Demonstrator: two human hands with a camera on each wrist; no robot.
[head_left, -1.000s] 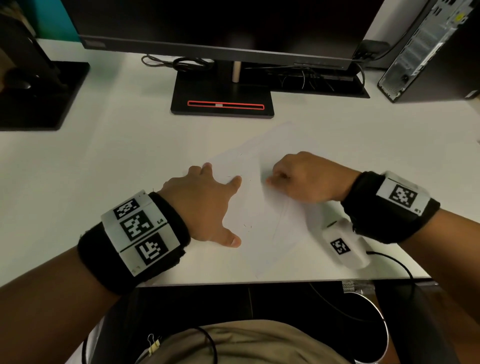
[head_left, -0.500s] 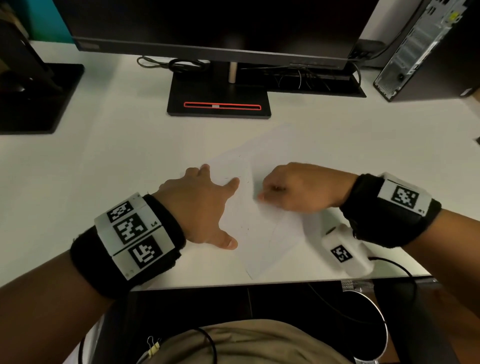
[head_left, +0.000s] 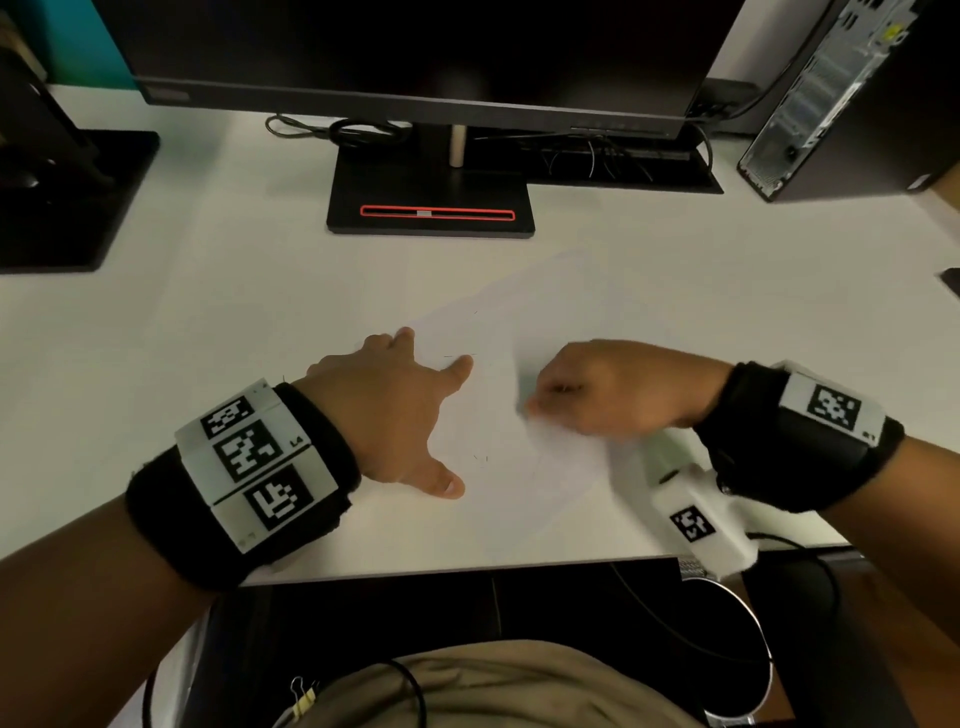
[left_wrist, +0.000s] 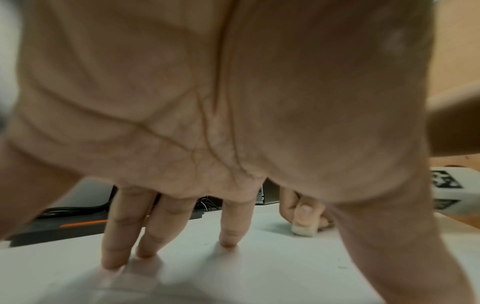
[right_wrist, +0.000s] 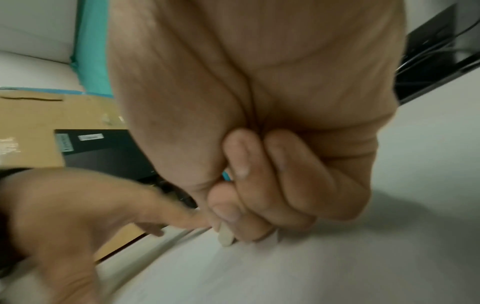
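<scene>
Office desk (monitor (head_left: 415, 52), computer tower (head_left: 852, 98))

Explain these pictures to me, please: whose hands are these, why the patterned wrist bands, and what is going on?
There is no machine here, only a person's two bare hands with cameras strapped on. The wide picture comes from a head camera looking down. The two close-ups come from cameras on the black wrist bands, each looking along a palm. On the white desk lies a sheet of paper, in front of a dark monitor. The left hand presses on the sheet with straight, spread fingers. The right hand pinches a small whitish block, probably an eraser, with its tip against the paper.
</scene>
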